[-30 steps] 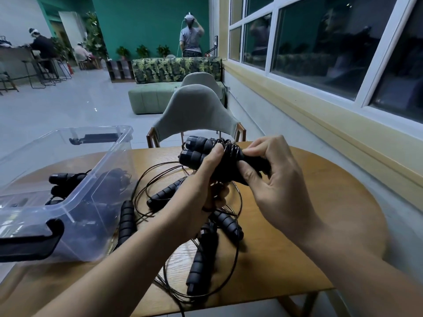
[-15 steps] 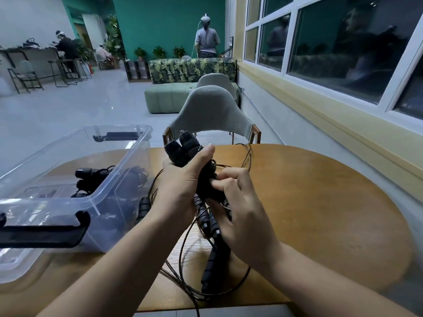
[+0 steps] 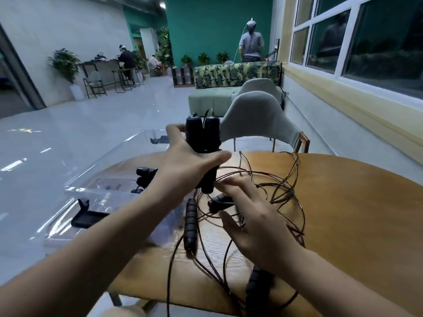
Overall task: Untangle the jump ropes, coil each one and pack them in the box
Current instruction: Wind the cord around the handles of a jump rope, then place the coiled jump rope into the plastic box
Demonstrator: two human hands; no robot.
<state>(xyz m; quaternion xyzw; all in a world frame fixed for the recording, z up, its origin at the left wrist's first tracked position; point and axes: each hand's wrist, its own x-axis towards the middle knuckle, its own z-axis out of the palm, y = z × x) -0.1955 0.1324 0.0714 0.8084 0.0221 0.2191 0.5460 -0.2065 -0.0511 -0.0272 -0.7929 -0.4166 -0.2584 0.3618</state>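
My left hand (image 3: 191,163) grips a pair of black jump rope handles (image 3: 203,136), holding them upright above the table's left side. Their thin dark cord (image 3: 272,181) hangs off in loose loops over the wooden table (image 3: 354,213). My right hand (image 3: 258,223) hovers just below with fingers spread and relaxed, touching the cord near the handles' lower ends. More black handles (image 3: 190,223) and tangled cord lie on the table under my hands. The clear plastic box (image 3: 96,179) stands at the left with a coiled rope (image 3: 144,177) inside.
The box's black latch (image 3: 84,216) faces me at the near left. A grey chair (image 3: 258,122) is pushed to the table's far edge. The table's right half holds only cord loops. People stand and sit far off across the room.
My left hand lifted the paired handles higher and upright. My right hand let go and opened, and the wound cord sprang loose into wide loops across the table.
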